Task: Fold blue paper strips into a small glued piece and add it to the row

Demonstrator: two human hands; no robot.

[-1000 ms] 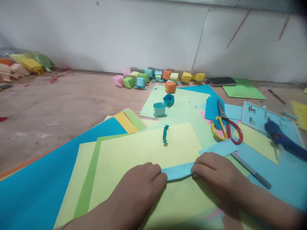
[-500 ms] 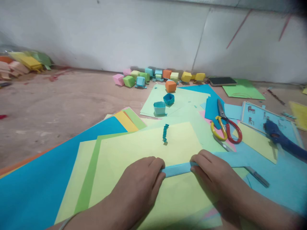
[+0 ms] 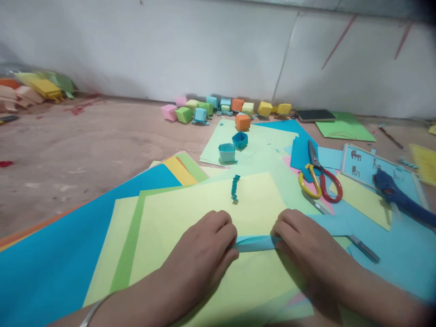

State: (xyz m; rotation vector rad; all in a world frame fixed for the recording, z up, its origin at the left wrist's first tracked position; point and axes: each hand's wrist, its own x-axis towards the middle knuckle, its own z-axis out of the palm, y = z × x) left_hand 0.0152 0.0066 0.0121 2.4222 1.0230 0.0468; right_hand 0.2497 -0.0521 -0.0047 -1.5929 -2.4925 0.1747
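Observation:
Between my two hands stretches a light blue paper strip (image 3: 256,243), folded lengthwise, with its fold slightly parted in the middle. My left hand (image 3: 207,245) pinches one end, fingers closed round it. The other end is gripped by my right hand (image 3: 299,238), thumb below and fingers on top. Under both hands lies a pale yellow paper sheet (image 3: 190,213). Just beyond the strip, a small teal pleated paper strip (image 3: 235,188) rests on that sheet. Farther off are an open light blue paper box (image 3: 227,153) and a teal paper box (image 3: 240,140).
Scissors (image 3: 320,177) with yellow and red handles lie right, beside a cutter knife (image 3: 364,249) and a blue glue gun (image 3: 398,195). Several folded paper cubes (image 3: 184,115) line the wall. A large blue sheet (image 3: 61,254) spreads left. A phone (image 3: 315,116) lies at the back.
My left hand has turned slightly and its fingers have risen a little. The strip's fold now gapes between the hands, where it lay flat before.

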